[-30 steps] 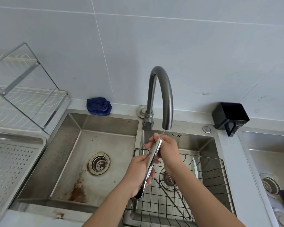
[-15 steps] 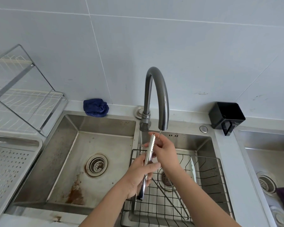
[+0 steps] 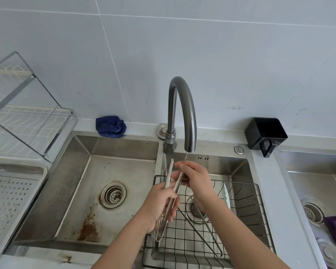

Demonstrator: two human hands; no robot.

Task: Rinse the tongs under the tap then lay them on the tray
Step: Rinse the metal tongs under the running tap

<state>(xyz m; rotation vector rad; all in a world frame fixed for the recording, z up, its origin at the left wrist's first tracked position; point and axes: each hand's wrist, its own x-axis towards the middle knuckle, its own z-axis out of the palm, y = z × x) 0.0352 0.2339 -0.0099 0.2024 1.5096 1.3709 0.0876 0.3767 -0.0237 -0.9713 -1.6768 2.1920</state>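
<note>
Rinse step underway, not finished; the lay-down on the tray is not yet done.

Bottom of frame: both forearms reach up from the lower edge toward centre. Left hand [image 3: 159, 206], lower centre, fingers wrapped round the handle end of the metal tongs [image 3: 169, 175], hinge loop poking out below the palm. The tongs point up and away, arms spread in a narrow V with serrated tips up, held in the air over the wire basket [image 3: 182, 247] that sits in the right basin of the sink [image 3: 221, 167]. Right hand [image 3: 196, 179], just above and right of the left, fingers curled onto the right tong arm near its tip, pinching or rubbing it. So both hands grasp the tongs, neither free.

A thin water stream [image 3: 186, 157] falls from the tap [image 3: 190, 123] spout at centre frame and lands at the right hand's fingertips, on or just beside the right tong arm. The left tong tip stands beside the stream, not in it.

Basket also holds a white plate [image 3: 226, 195] on edge and a long wire utensil, partly hidden by the arms.

Perforated metal tray [image 3: 10, 202] at the left edge, well apart from the tongs, past the left basin. Judgement: what's left is finishing the rinse, then carrying the tongs left across the basin and laying them flat.

Far back: blue cloth [image 3: 111, 126] on the ledge, black holder [image 3: 266, 134] at right, dish rack [image 3: 27, 117] upper left.
</note>
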